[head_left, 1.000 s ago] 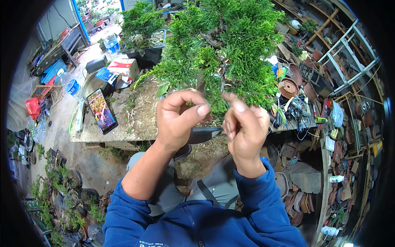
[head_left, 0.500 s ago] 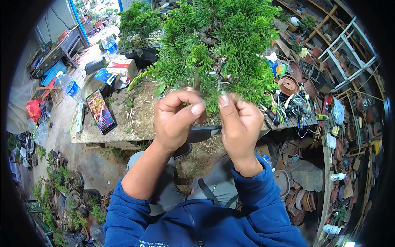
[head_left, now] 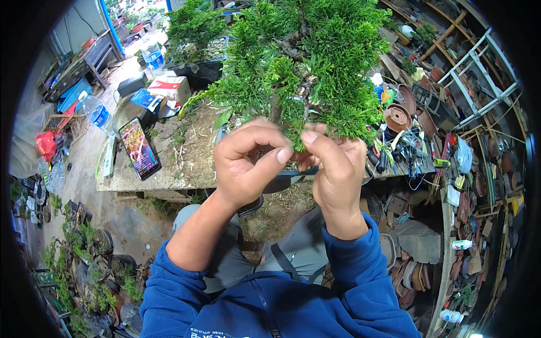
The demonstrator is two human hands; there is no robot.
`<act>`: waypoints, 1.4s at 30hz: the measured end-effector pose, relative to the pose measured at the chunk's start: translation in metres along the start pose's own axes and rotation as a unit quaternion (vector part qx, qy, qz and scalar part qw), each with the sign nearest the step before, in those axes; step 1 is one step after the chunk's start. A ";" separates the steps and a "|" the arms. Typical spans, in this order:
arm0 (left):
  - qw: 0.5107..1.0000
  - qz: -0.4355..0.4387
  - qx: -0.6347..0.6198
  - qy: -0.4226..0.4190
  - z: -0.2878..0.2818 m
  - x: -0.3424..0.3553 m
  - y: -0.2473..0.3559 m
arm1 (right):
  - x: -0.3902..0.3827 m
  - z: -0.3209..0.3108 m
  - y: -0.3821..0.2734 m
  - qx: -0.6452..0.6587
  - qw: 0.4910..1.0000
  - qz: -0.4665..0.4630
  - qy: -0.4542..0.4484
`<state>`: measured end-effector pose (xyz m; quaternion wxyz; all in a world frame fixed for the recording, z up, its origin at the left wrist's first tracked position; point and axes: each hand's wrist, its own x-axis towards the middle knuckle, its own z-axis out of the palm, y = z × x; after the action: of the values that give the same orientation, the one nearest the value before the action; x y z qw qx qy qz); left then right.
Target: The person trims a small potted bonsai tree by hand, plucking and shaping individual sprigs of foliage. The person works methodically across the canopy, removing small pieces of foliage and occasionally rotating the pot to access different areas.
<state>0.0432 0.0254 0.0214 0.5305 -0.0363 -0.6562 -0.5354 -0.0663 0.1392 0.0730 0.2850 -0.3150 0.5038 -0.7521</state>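
Juniper bonsai (head_left: pixel 315 62) stands on the mossy workbench (head_left: pixel 186 152), its lowest foliage hanging at the bench's near edge. Both hands are raised to that low foliage — left hand (head_left: pixel 248 163) curled, thumb and forefinger pressed together on a green sprig; right hand (head_left: pixel 335 169) pinching the same tuft from the other side. Fingertips nearly touch. Left of the bonsai: a smartphone (head_left: pixel 139 147) lying flat, a plastic water bottle (head_left: pixel 96 111) beyond it.
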 end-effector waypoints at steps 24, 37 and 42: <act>0.969 -0.148 -0.196 0.022 -0.003 0.001 0.003 | 0.005 -0.011 0.002 0.028 0.998 0.009 -0.062; 0.982 -0.113 -0.150 0.020 0.001 -0.003 -0.001 | 0.007 -0.014 -0.002 0.031 0.997 0.039 -0.064; 0.972 -0.139 -0.191 0.019 0.000 -0.002 0.003 | 0.012 -0.015 0.001 0.039 0.996 0.000 -0.083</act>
<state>0.0453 0.0275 0.0220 0.4469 -0.0354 -0.5299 -0.7199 -0.0853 0.1383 0.0700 0.3378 -0.3651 0.4487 -0.7425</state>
